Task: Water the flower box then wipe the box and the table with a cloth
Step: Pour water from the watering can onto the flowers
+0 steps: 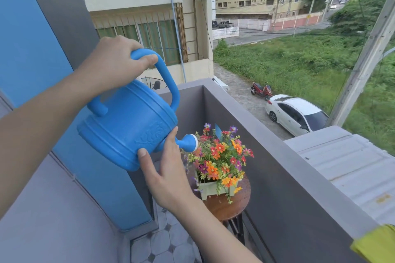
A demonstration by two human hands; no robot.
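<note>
The left arm reaches in from eight o'clock, and the left hand [115,60] curls round the handle of the watering can [128,121]. The right forearm rises from five o'clock; the right hand [168,177] props the can's underside, fingers straight, thumb spread.

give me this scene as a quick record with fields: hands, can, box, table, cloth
left hand: grips the handle of the can
right hand: props the can's underside near the spout, fingers straight
can: blue, tilted, spout over the flowers
box: pale, holds the flowers, on the table
table: round, wooden, beside the wall
cloth: yellow, on the wall top, untouched
stage: watering; wiping not begun
</note>
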